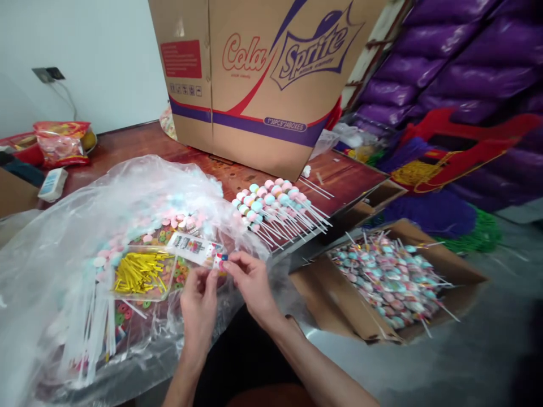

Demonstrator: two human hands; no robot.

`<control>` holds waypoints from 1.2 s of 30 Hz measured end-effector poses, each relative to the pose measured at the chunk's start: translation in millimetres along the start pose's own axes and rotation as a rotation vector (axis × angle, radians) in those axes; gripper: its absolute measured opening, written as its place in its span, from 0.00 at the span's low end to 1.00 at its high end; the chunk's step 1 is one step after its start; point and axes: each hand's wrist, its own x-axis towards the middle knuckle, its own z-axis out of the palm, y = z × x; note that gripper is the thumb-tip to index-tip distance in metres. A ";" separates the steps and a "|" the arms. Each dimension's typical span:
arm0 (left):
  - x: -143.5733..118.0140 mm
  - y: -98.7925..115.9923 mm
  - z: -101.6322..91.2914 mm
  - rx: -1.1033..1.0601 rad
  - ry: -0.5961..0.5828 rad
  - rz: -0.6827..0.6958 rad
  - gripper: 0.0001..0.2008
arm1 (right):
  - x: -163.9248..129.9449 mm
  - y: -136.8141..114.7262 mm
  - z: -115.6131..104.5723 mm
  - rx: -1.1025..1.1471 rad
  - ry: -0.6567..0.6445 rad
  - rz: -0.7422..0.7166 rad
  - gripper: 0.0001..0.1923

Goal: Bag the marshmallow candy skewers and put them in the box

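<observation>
My left hand point(198, 302) and my right hand point(252, 285) meet at the table's front edge, both with fingers pinched together. Between their fingertips is a small printed wrapper point(221, 259) with red and blue on it. It touches or overlaps a white printed packet point(192, 249) just behind, and I cannot tell whether they are separate. Left of my hands, a clear plastic tray point(172, 270) holds a heap of yellow twist ties point(139, 273). Pastel marshmallow pieces point(180, 219) lie beyond the tray. White sticks point(91, 328) lie to its left.
Clear plastic sheeting point(139, 175) covers the left of the table. Marshmallow lollipops point(275, 200) lie in rows at its right edge. A Cola/Sprite carton point(254, 124) stands behind. On the floor, an open cardboard box point(326, 299) is full of wrapped lollipops. Purple packs point(449, 62) are stacked back right.
</observation>
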 end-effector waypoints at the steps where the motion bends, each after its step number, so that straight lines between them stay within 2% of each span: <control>1: -3.0 1.3 0.5 -0.107 -0.037 -0.125 0.18 | -1.5 -1.0 0.3 -0.007 -0.011 -0.020 0.10; 3: -5.0 6.4 1.9 -0.340 -0.118 -0.353 0.22 | -6.8 -3.6 -0.5 -0.013 -0.070 -0.027 0.10; 4: -4.2 9.8 2.9 -0.459 -0.120 -0.436 0.22 | -9.6 -4.7 -1.2 -0.027 -0.094 -0.036 0.10; 7: 1.8 19.1 8.6 -0.710 -0.020 -0.535 0.21 | -15.5 -6.0 -4.0 -0.132 -0.075 -0.138 0.13; 9: 4.6 21.9 14.6 -0.744 0.018 -0.516 0.21 | -17.3 -4.5 -5.6 -0.225 -0.013 -0.220 0.15; 14: -0.6 20.0 27.7 -0.665 0.159 -0.373 0.21 | -18.0 4.2 -9.2 -0.416 0.096 -0.347 0.17; 19: -6.1 19.3 22.9 -0.743 0.162 -0.472 0.23 | -15.1 9.0 -15.3 -0.504 0.145 -0.458 0.17; 22: -4.6 17.2 19.8 -0.774 0.214 -0.475 0.21 | -15.7 10.7 -17.3 -0.513 0.137 -0.481 0.16; 26: -2.9 15.8 23.0 -0.773 0.266 -0.411 0.20 | -17.7 14.0 -16.3 -0.480 0.113 -0.515 0.14; 30: -3.3 16.4 26.0 -0.725 0.259 -0.326 0.20 | -14.6 15.1 -17.0 -0.440 0.170 -0.502 0.13; 36: 1.7 21.3 25.9 -0.779 0.230 -0.392 0.19 | -11.1 5.5 -17.8 -0.458 0.153 -0.459 0.17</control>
